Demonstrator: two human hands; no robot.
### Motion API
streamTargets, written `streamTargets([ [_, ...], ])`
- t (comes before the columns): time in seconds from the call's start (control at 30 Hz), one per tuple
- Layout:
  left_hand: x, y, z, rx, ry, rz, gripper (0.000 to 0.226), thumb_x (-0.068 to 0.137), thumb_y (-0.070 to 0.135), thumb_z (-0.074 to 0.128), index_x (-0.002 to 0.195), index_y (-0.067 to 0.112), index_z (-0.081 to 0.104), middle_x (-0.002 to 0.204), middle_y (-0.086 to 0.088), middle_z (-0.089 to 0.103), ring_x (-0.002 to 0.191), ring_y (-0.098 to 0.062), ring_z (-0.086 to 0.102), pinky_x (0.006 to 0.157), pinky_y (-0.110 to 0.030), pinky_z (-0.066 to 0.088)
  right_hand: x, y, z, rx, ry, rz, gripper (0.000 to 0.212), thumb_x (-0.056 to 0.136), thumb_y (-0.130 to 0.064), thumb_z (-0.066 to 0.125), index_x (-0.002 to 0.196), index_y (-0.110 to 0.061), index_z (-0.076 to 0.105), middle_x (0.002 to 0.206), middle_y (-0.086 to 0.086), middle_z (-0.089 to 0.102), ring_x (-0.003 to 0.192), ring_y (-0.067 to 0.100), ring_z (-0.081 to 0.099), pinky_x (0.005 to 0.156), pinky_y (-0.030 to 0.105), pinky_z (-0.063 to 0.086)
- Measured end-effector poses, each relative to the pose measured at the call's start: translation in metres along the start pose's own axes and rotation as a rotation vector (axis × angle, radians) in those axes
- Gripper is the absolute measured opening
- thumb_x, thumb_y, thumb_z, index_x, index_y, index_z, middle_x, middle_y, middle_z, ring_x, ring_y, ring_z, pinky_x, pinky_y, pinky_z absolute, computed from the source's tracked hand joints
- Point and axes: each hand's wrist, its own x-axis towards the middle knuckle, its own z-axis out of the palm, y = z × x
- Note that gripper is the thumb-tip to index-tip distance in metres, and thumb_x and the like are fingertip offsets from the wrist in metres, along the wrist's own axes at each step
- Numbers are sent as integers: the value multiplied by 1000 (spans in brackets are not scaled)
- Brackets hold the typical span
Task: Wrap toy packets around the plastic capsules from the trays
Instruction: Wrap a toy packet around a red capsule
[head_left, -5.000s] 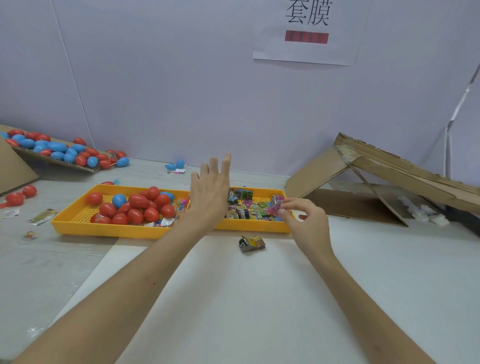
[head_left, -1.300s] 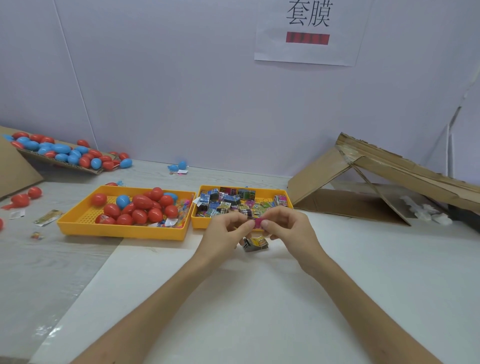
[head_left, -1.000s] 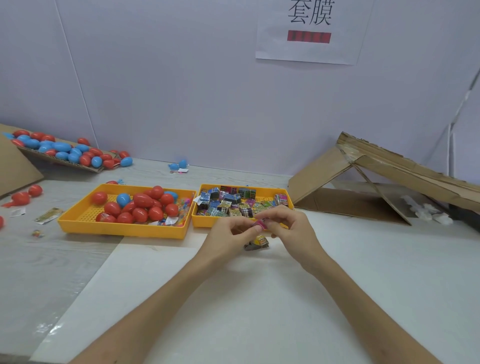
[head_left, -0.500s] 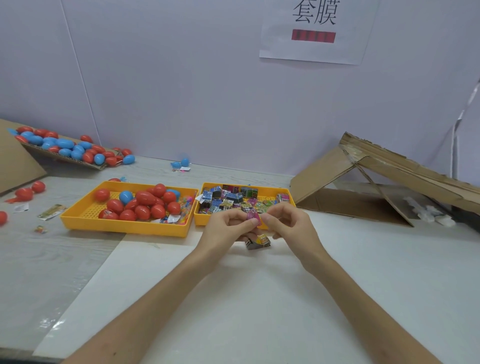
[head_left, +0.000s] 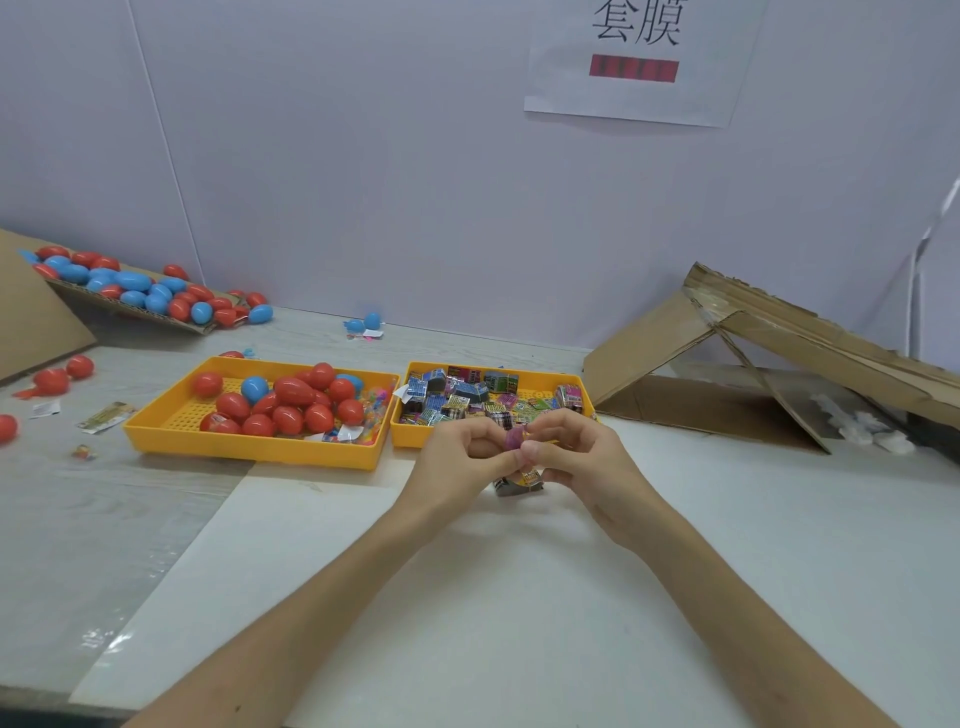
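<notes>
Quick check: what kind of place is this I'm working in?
Probably a hand-packing workstation: a capsule tray beside a packet tray, a capsule heap at back left, and a printed sign on the wall.

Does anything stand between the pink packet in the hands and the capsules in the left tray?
Nothing visible does. The left hand and the right hand pinch the pink packet; the capsules lie uncovered in the left tray, with only its low rim between. A loose packet lies below the hands, off that path.
</notes>
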Motion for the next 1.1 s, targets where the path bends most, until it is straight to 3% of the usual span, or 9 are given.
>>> streamTargets([
  [0.1,0,0,0,29,1,-6,14,86,18,80,88,6,71,79,-7,78,78,-23,76,78,-35,60,1,1,0,-8,6,-29,21,81,-7,79,83,-28,74,80,-7,70,74,13,67,64,20,51],
  [0.23,0,0,1,17,2,-14,11,85,12,80,92,7,72,82,-7,78,83,-25,76,82,-38,59,2,2,-2,36,20,-54,18,81,-3,78,92,-16,72,78,-3,70,70,13,68,63,19,52],
  [0.53,0,5,0,-26,-9,-30,6,95,10,68,94,7,73,85,-7,78,81,-25,76,81,-38,61,3,4,-4,65,37,-96,23,78,3,78,92,-14,72,77,2,67,75,18,66,68,24,54],
  [0.67,-2,6,1,-3,-12,-31,9,93,12,70,88,5,72,82,-6,78,73,-20,75,72,-28,59,3,3,-3,78,15,-137,29,74,6,80,88,-18,73,76,2,63,74,19,65,77,38,59],
  [0.83,-3,8,1,18,13,23,15,92,12,71,78,15,72,73,-1,76,66,-11,70,60,-15,50,1,-1,0,82,-20,-182,30,66,-4,82,86,-24,74,74,-2,60,75,16,62,71,27,55],
  [1.1,-2,10,0,66,91,95,18,88,5,72,74,16,71,65,4,71,60,-7,66,57,-15,49,-1,-4,2,78,-31,-158,29,69,-8,82,92,-23,75,83,4,67,81,22,68,77,29,57],
])
